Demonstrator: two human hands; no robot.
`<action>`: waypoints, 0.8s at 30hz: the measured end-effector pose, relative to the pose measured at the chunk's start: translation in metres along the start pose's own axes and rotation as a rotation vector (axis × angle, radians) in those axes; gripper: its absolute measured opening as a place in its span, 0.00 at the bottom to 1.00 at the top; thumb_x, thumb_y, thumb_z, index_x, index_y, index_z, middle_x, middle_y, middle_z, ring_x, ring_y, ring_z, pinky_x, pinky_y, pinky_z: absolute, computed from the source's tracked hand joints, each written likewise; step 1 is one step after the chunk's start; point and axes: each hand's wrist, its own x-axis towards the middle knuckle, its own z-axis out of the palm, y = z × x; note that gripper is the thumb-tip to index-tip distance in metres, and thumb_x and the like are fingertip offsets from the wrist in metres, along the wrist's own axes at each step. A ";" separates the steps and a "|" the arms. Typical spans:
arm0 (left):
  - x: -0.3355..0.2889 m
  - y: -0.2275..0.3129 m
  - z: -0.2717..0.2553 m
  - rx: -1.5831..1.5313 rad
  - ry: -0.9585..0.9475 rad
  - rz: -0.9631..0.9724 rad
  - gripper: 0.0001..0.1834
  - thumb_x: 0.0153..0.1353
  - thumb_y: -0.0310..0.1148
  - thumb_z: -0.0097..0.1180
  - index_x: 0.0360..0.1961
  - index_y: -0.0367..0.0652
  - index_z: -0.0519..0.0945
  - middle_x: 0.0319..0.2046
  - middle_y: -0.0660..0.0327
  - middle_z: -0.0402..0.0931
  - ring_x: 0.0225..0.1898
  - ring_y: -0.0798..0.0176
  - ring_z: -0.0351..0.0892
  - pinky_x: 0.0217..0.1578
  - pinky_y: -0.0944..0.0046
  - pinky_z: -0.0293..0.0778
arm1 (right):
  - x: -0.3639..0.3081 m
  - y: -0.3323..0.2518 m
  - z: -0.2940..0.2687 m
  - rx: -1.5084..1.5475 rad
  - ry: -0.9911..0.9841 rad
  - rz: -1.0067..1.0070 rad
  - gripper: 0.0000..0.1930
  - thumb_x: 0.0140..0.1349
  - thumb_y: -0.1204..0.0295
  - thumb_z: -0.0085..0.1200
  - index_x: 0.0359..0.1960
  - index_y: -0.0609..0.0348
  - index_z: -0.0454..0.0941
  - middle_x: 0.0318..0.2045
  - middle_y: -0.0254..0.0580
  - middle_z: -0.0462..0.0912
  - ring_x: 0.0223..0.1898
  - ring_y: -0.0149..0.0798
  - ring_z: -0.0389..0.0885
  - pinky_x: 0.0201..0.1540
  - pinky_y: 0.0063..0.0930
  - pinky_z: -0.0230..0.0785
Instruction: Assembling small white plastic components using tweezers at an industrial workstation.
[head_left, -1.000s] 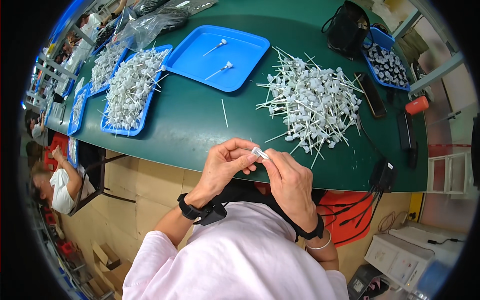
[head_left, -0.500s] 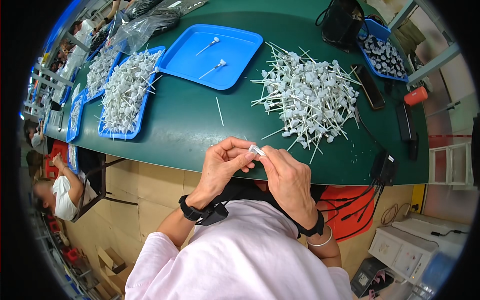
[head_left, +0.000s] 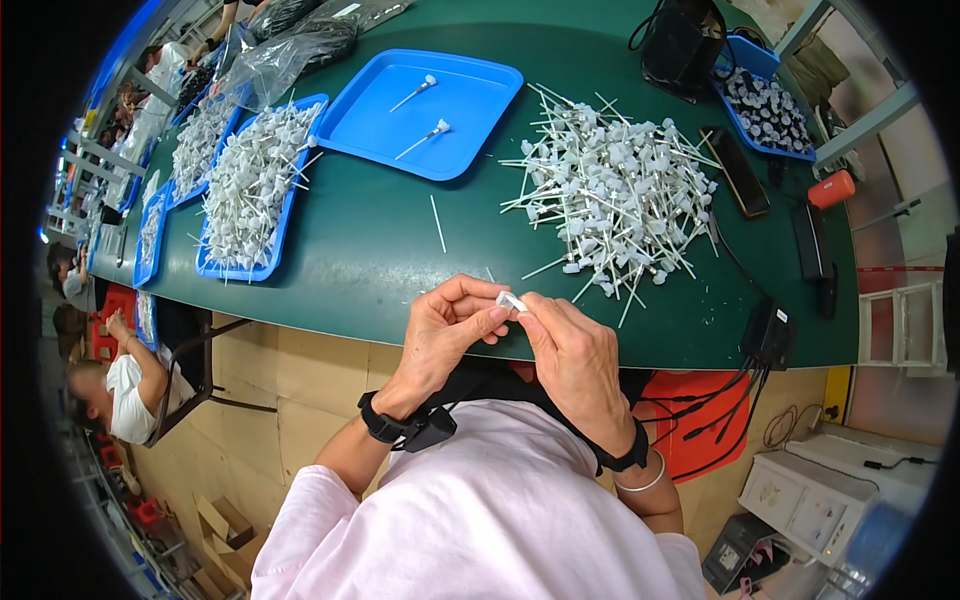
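Note:
Close together over the table's front edge, my two hands pinch one small white plastic piece (head_left: 509, 300). My left hand (head_left: 447, 328) has its thumb and fingertips closed on the piece's left side. My right hand (head_left: 577, 355) is closed at its right end, with thumb against forefinger. The fingertips hide part of the piece. Beyond my right hand lies a loose heap of white plastic heads with thin tubes (head_left: 615, 190). A single thin white tube (head_left: 438, 223) rests on the table ahead of my left hand.
A blue tray (head_left: 350, 140) holds two tubed heads. Fuller blue trays (head_left: 262, 268) stand to its left. At right are a phone (head_left: 738, 172), a black box with cables (head_left: 767, 335) and a tray of black-and-white parts (head_left: 768, 112). Another person (head_left: 140, 390) sits at far left.
Almost nothing differs. Both hands keep their pinch, and the small white piece between them has turned slightly.

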 end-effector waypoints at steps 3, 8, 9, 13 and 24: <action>0.000 -0.001 0.000 0.004 -0.002 0.003 0.12 0.63 0.28 0.61 0.46 0.35 0.78 0.37 0.57 0.84 0.33 0.72 0.81 0.34 0.73 0.76 | 0.000 0.000 0.000 -0.006 -0.002 0.003 0.07 0.67 0.69 0.52 0.42 0.58 0.76 0.24 0.44 0.76 0.21 0.50 0.78 0.21 0.39 0.68; 0.000 0.000 0.001 0.008 -0.002 0.007 0.12 0.62 0.28 0.61 0.46 0.35 0.78 0.37 0.57 0.84 0.33 0.72 0.81 0.34 0.74 0.76 | -0.001 0.001 -0.001 0.001 0.000 0.000 0.07 0.67 0.69 0.52 0.42 0.57 0.76 0.24 0.44 0.76 0.22 0.51 0.78 0.22 0.39 0.68; 0.000 0.000 0.001 0.012 0.001 0.005 0.12 0.62 0.28 0.61 0.45 0.35 0.79 0.37 0.57 0.84 0.33 0.72 0.81 0.34 0.74 0.76 | -0.001 0.001 -0.001 -0.002 -0.004 -0.001 0.07 0.66 0.69 0.52 0.42 0.57 0.76 0.24 0.44 0.76 0.22 0.51 0.78 0.22 0.39 0.68; -0.001 0.000 0.001 0.028 0.011 0.000 0.12 0.62 0.28 0.61 0.45 0.35 0.79 0.36 0.57 0.84 0.33 0.72 0.81 0.34 0.74 0.76 | 0.000 0.000 -0.003 -0.013 -0.021 0.001 0.07 0.66 0.69 0.52 0.42 0.57 0.76 0.25 0.44 0.76 0.22 0.51 0.78 0.22 0.40 0.68; 0.001 -0.003 0.003 0.057 0.009 0.011 0.11 0.62 0.27 0.62 0.45 0.36 0.79 0.36 0.58 0.84 0.36 0.72 0.81 0.35 0.73 0.75 | 0.006 0.008 -0.012 0.265 -0.118 0.143 0.07 0.66 0.70 0.51 0.37 0.61 0.78 0.24 0.51 0.78 0.24 0.56 0.77 0.25 0.43 0.65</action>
